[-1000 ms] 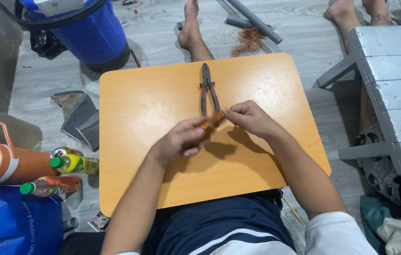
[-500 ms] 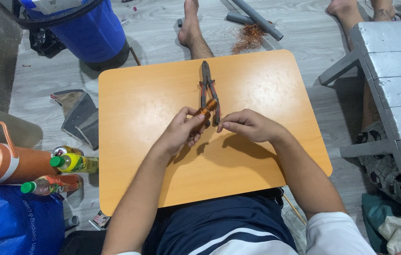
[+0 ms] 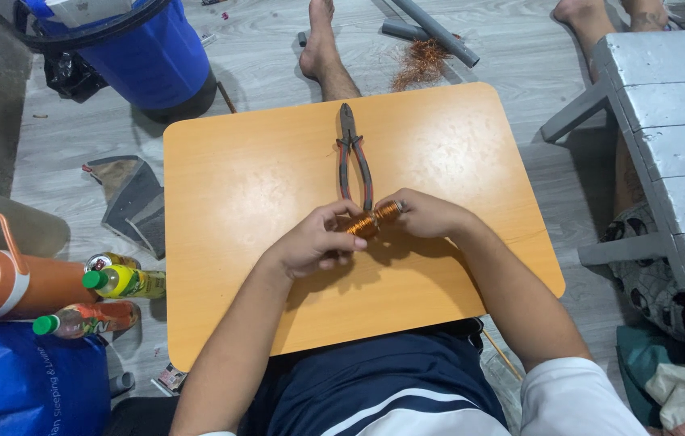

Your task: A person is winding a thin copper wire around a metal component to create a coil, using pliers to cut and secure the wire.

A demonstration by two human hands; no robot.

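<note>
Looking down from my head camera, I see my two bare hands meeting over the middle of an orange wooden surface (image 3: 238,210) that rests across my lap. Between them is a small coil of copper wire (image 3: 372,219), held just above the surface. My left hand (image 3: 310,242) is closed around the coil's nearer, lower end, fingers curled and thumb on top. My right hand (image 3: 431,215) is closed on the coil's other end, pinching it with fingertips.

Just beyond my hands, a pair of pliers (image 3: 354,157) lies flat on the surface, its dark jaws pointing away from me and its red handles running toward my hands; the handle ends sit right beside the coil, and I cannot tell whether they touch it.

On the grey plank floor past the far edge of the surface are a loose tangle of copper wire (image 3: 419,63), two grey pipes (image 3: 431,31) and a bare foot (image 3: 320,40). A blue bucket (image 3: 145,60) stands at the upper left. At my left lie an orange jug (image 3: 4,282), two bottles with green caps (image 3: 121,282) and a blue bag (image 3: 20,379). A grey-painted wooden bench (image 3: 665,129) stands at my right.
</note>
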